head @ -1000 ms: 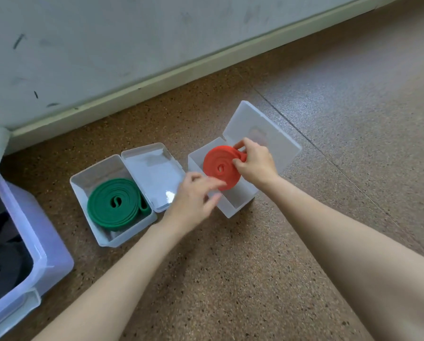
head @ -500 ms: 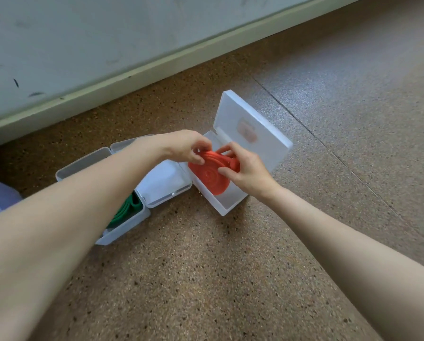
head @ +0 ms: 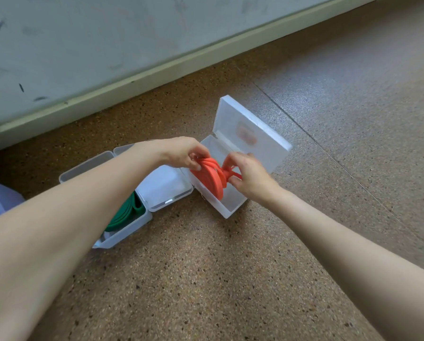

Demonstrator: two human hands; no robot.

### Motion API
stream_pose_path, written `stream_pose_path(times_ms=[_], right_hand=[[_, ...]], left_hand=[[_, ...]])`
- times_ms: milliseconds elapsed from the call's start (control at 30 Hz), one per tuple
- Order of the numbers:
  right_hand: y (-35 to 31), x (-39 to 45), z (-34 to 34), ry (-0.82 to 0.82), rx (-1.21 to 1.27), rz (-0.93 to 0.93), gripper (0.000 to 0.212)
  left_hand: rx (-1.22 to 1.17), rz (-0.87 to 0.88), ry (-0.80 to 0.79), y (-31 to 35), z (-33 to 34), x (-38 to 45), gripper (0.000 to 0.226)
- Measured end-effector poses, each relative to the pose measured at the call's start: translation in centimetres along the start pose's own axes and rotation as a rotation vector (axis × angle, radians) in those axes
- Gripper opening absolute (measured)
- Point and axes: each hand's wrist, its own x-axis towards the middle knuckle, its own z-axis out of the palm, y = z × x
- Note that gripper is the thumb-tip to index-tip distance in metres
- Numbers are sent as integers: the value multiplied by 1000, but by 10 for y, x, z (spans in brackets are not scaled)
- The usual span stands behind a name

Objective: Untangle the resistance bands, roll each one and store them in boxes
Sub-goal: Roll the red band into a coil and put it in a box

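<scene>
Left hand (head: 181, 152) pinches top edge of rolled red band (head: 209, 179). Right hand (head: 249, 177) grips band's loose end on far side. Roll stands tilted on edge, lower part inside clear box (head: 227, 207); box lid (head: 255, 134) open, raised behind. Second clear box (head: 130, 230) to left on floor (head: 206, 279), holding rolled green band (head: 125, 212), its lid (head: 165, 188) lying open flat. Left forearm crosses over it. Wall with pale baseboard (head: 157, 70) behind.
</scene>
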Motion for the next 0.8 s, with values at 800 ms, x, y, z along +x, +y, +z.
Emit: stream_pose_path(times_ms=[800], right_hand=[[-9,-3,28,84,-216,229,25]], left_hand=[[53,-238,310,30,49,22,46]])
